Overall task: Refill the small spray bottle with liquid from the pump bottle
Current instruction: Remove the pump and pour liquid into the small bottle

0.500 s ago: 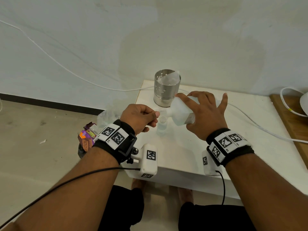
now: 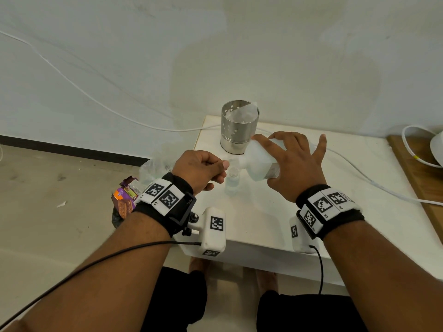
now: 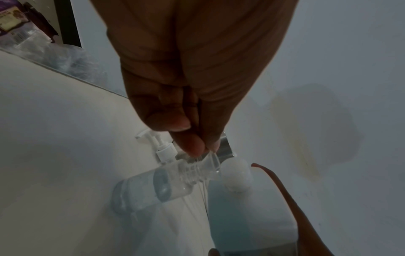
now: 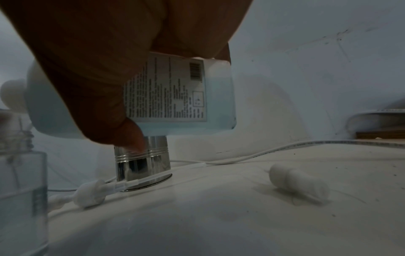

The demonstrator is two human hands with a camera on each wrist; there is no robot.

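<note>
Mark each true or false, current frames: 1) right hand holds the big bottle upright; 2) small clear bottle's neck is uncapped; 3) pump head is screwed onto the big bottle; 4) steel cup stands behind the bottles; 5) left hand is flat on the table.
1. False. The right hand holds the large translucent white bottle of blue liquid tipped on its side, neck toward the small clear plastic bottle.
2. True. Its threaded neck is open.
3. False. The white pump head lies on the white table.
4. True. The perforated steel cup stands behind them.
5. False. The left hand is raised, its fingers pinching something small and clear over the small bottle's neck.
</note>
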